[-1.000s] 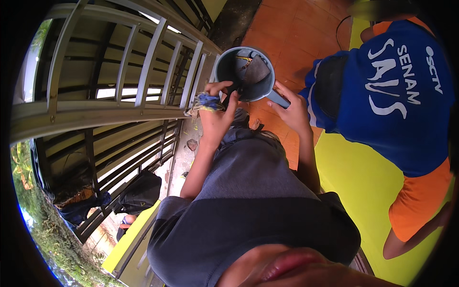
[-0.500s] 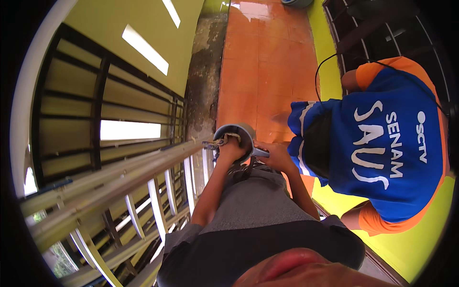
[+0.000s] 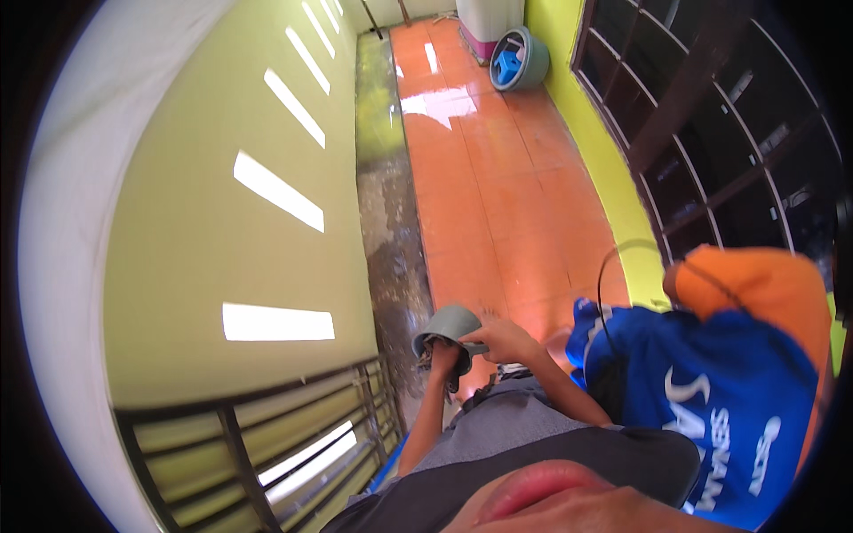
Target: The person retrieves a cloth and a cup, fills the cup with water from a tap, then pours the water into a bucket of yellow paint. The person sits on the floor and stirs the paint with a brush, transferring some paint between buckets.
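Note:
A grey dipper (image 3: 455, 322) is tilted in front of my waist. My right hand (image 3: 505, 341) is closed around its short handle from the right. My left hand (image 3: 444, 357) reaches inside the dipper's mouth, and the rim and wall hide its fingertips. Something dark and twisted, maybe a cord or rag, bunches beside the left fingers; its kind does not show clearly.
At my right stands a person in a blue and orange shirt (image 3: 746, 382). A dark metal railing (image 3: 227, 444) is at lower left by the yellow-green wall (image 3: 187, 293). Along the wet orange tiled floor (image 3: 498, 204), a grey tub (image 3: 533, 64) holds blue things.
The view has swung up along the passage, bringing the tub into sight and leaving the ladder out. The dipper has tipped further, with both my hands still at it.

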`<action>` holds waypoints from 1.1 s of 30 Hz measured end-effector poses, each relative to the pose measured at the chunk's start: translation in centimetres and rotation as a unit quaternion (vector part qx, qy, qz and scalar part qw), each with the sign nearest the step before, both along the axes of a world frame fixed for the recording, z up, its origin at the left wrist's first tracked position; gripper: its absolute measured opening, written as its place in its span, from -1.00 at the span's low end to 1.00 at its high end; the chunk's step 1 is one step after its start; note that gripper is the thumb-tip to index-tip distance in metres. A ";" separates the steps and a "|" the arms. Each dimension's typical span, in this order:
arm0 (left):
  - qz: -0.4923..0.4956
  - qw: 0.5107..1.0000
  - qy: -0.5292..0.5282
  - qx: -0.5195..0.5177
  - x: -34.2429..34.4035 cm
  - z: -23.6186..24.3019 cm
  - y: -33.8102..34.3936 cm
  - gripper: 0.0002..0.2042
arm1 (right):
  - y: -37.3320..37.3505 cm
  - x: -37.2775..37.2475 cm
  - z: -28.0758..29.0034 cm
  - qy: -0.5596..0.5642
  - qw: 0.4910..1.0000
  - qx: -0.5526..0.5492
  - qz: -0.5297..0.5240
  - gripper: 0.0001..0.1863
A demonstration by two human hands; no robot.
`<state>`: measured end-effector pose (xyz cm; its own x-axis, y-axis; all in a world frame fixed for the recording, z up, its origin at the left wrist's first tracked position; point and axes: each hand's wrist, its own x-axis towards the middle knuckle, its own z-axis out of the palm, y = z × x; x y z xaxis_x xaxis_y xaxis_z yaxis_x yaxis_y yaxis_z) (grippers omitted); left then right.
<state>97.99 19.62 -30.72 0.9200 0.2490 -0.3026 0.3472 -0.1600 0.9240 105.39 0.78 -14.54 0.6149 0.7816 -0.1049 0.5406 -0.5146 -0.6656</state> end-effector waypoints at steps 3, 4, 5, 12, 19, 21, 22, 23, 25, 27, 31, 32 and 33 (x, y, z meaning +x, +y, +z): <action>-0.042 0.995 0.028 -0.084 10.1 1.3 2.6 -0.57 | 1.2 9.6 1.7 0.041 0.999 0.008 -0.018 -0.41; -0.042 0.993 0.049 -0.100 13.6 1.9 3.4 -0.53 | 1.8 12.9 2.4 0.044 0.998 0.022 -0.031 -0.42; -0.038 0.989 0.049 -0.131 16.9 2.6 4.3 -0.53 | 2.4 15.7 3.1 0.046 0.997 0.045 -0.046 -0.42; 0.028 0.944 0.078 -0.319 38.8 5.0 8.6 -0.49 | 7.4 35.4 5.5 0.042 0.998 -0.010 -0.054 -0.44; 0.035 0.943 0.069 -0.324 60.7 6.6 15.1 -0.51 | 14.3 55.9 5.5 0.003 0.991 0.058 -0.118 -0.47; 0.035 0.931 0.082 -0.353 67.7 7.8 16.4 -0.54 | 15.3 61.3 5.9 -0.006 0.985 0.064 -0.157 -0.46; 0.004 0.941 0.102 -0.321 71.0 8.5 17.2 -0.55 | 15.5 63.9 6.1 -0.012 0.981 0.083 -0.174 -0.47; -0.013 0.946 0.137 -0.294 74.2 9.3 17.9 -0.58 | 15.7 66.5 6.2 0.025 0.976 0.087 -0.199 -0.46; -0.008 0.952 0.138 -0.273 79.9 10.4 17.9 -0.67 | 15.6 71.5 6.0 0.079 0.959 0.118 -0.244 -0.44; -0.061 0.949 0.188 -0.245 86.1 11.4 18.1 -0.72 | 15.2 76.3 5.2 0.113 0.947 0.088 -0.287 -0.44; -0.137 0.960 0.179 -0.167 99.5 12.6 16.1 -0.75 | 14.2 88.3 1.9 0.067 0.930 0.070 -0.355 -0.45; -0.149 0.962 0.184 -0.138 102.3 13.2 15.6 -0.74 | 13.8 91.2 1.1 0.069 0.924 0.066 -0.369 -0.45; -0.163 0.964 0.175 -0.116 106.0 13.9 15.1 -0.73 | 13.1 94.8 0.3 0.050 0.921 0.074 -0.380 -0.44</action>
